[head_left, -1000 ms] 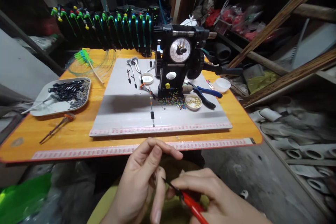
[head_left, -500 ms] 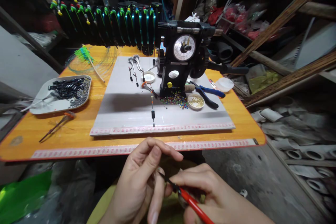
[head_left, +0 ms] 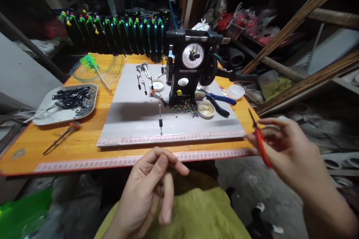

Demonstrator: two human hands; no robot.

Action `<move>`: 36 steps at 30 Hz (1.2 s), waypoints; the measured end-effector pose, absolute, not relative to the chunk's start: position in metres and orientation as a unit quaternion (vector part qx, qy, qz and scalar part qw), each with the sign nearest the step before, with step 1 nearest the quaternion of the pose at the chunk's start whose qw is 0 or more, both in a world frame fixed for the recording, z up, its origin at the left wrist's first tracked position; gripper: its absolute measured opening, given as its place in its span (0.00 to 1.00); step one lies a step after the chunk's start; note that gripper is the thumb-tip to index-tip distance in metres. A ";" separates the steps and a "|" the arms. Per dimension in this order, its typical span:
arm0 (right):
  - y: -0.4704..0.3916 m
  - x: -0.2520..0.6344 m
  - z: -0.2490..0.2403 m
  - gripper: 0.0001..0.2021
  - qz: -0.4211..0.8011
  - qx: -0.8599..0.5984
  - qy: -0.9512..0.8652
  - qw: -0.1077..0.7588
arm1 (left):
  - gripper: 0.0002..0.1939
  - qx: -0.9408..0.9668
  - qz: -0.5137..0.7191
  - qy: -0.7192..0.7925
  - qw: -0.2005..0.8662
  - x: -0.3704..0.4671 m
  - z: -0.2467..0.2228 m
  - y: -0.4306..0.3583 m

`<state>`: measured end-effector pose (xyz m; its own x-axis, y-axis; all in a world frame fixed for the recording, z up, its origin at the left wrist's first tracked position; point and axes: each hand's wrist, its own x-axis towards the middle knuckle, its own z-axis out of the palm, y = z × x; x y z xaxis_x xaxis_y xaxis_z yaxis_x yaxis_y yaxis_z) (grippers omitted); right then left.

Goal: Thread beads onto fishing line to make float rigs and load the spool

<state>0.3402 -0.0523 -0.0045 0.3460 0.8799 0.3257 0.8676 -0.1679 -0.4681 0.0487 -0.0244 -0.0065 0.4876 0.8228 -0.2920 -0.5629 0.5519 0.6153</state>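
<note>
My left hand (head_left: 150,188) is held low in front of the table edge. Its thumb presses against the curled index finger, while the other fingers are partly bent; whatever is pinched there is too small or thin to make out. Out to the right, beyond the board's corner, my right hand (head_left: 288,153) grips a pair of red-handled scissors (head_left: 263,147) with dark pointed blades tipped upward. On the white board (head_left: 134,119), nearest my left hand, hangs or lies a thin line with a black sleeve and small beads (head_left: 160,122).
A black winding machine (head_left: 183,82) with a dial and a row of spools stands at the back. Near its base are loose coloured beads (head_left: 186,109), a dish of gold pieces (head_left: 206,109) and blue-handled pliers (head_left: 224,99). A white tray (head_left: 42,119) of black parts sits left.
My right hand has moved away from my left, rightward and up, carrying the scissors. My left hand keeps its pinch nearly in place. The view has shifted slightly.
</note>
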 end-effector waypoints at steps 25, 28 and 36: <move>0.042 0.187 0.032 0.10 0.720 -0.278 -0.436 0.463 | 0.12 0.422 0.403 0.433 0.688 0.031 -0.014 -0.035; 0.039 0.187 0.036 0.11 0.695 -0.318 -0.464 0.448 | 0.19 0.487 0.408 0.478 0.606 0.027 -0.007 -0.022; 0.041 0.188 0.049 0.12 0.636 -0.374 -0.532 0.415 | 0.09 0.519 0.495 0.438 0.541 0.031 0.016 0.020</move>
